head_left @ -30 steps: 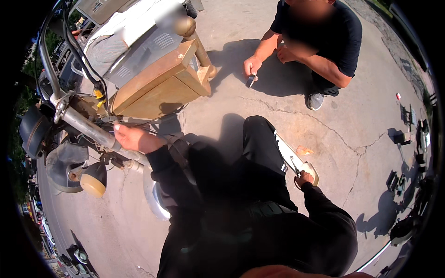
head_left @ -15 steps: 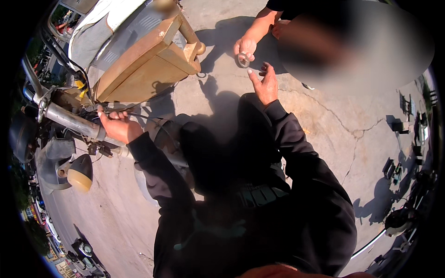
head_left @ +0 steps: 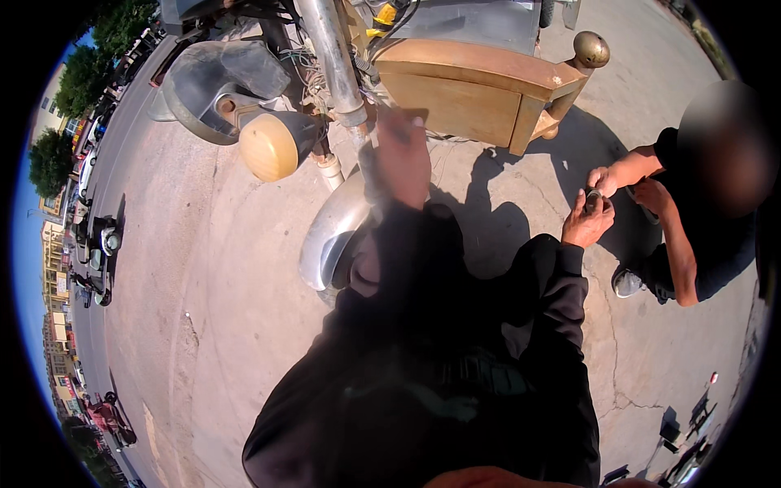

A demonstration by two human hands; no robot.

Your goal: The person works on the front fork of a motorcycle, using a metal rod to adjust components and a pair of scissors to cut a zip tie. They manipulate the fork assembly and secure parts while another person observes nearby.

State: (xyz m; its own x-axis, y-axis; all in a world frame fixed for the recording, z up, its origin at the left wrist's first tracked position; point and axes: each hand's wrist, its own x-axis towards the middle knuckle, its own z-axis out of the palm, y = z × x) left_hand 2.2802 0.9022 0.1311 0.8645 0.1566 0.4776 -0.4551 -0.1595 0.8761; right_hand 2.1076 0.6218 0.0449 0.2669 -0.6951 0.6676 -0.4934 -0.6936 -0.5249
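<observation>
At fingertips of right hand, nearer one: ring, seemingly pinched between thumb and fingers, tilt unclear; co-worker's hand just beyond. Well left, beside tube: left hand, blurred, grip impossible to tell.

Left hand: was blurred; grip was indiscernible.
Small dark part: was partly hidden by right-hand fingers.
Co-worker's head: was blurred.

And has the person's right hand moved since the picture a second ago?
Yes: the right hand has moved forward, away from the person's body, ending closer to the tan panel.
</observation>
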